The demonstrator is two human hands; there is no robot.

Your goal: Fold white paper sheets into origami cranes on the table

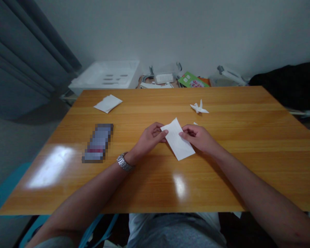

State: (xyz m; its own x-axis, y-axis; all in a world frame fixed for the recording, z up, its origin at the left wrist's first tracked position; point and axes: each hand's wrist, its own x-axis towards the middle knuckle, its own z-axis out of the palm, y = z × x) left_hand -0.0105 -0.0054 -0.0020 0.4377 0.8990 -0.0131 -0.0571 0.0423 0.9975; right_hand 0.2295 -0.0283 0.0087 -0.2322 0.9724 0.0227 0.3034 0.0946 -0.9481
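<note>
Paper (177,142), with crane (198,108) and sheets (108,104) beyond

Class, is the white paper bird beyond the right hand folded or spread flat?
The paper bird is folded: pointed parts stick up and out.

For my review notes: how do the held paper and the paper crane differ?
The held paper is nearly flat, while the paper crane is folded into a winged shape. The left hand and right hand hold the paper; the crane rests untouched on the table. The held paper looks larger than the crane. Both are white.
</note>
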